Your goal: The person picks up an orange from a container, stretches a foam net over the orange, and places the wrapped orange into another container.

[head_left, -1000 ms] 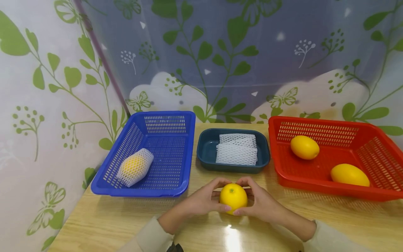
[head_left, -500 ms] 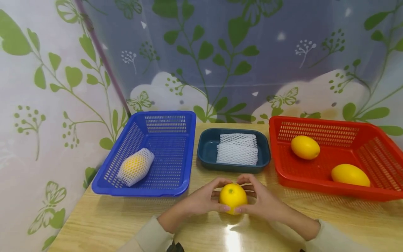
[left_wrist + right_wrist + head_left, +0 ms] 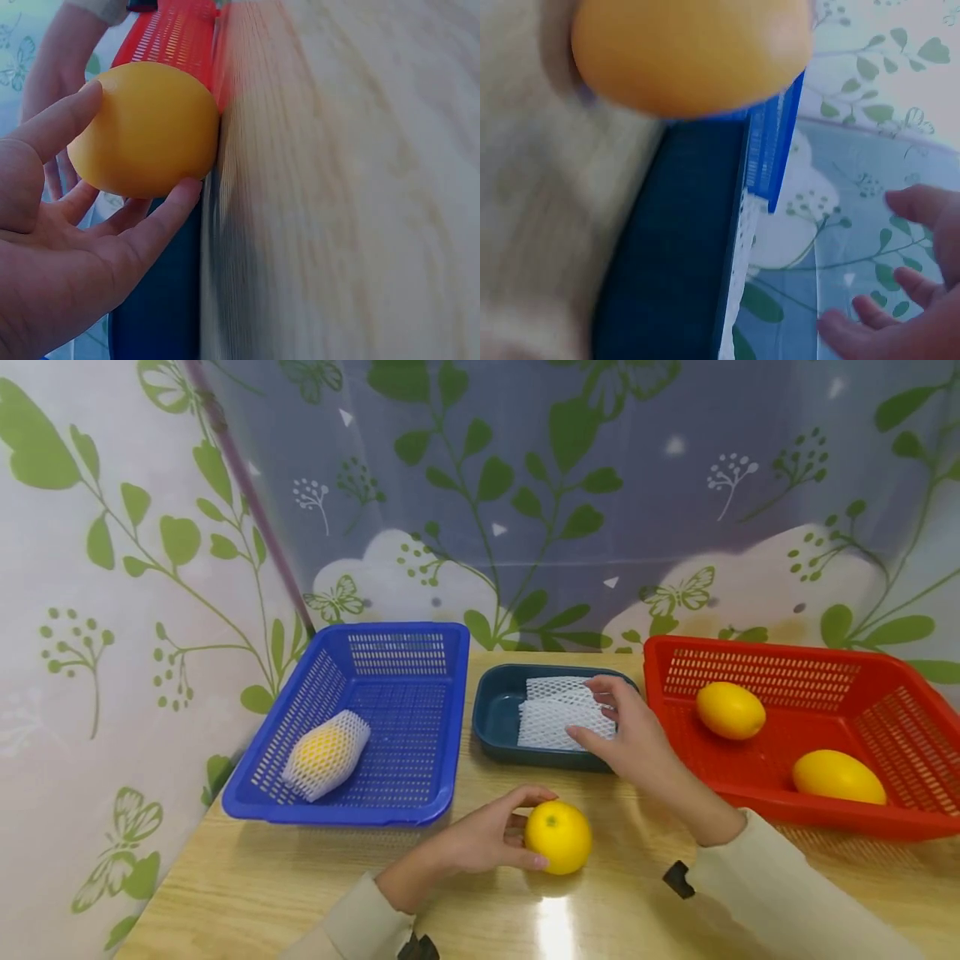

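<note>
- Netting (image 3: 547,722), white, in what looked like 2 overlapping pieces, lay in the dark green tray (image 3: 497,720) at the centre of the head view, its long side running across the frame.
- Right hand (image 3: 633,739): its grip was wide, thumb well apart from the fingers, over the tray's right end; the right wrist view showed nothing pinched and a gap between fingers and tray.
- From that grip the netting lay below and toward the left of the frame, so the right hand was the nearer of the 2.
- Left hand (image 3: 487,837): it held 1 yellow fruit (image 3: 559,837) from the left, thumb on the near side, fingers on the far side, against the table (image 3: 480,910) at lower centre.
- That fruit sat straight below the tray in the frame, 1 end facing up toward the head camera; its long axis appeared nearly end-on, though its exact lean could not be told.
</note>
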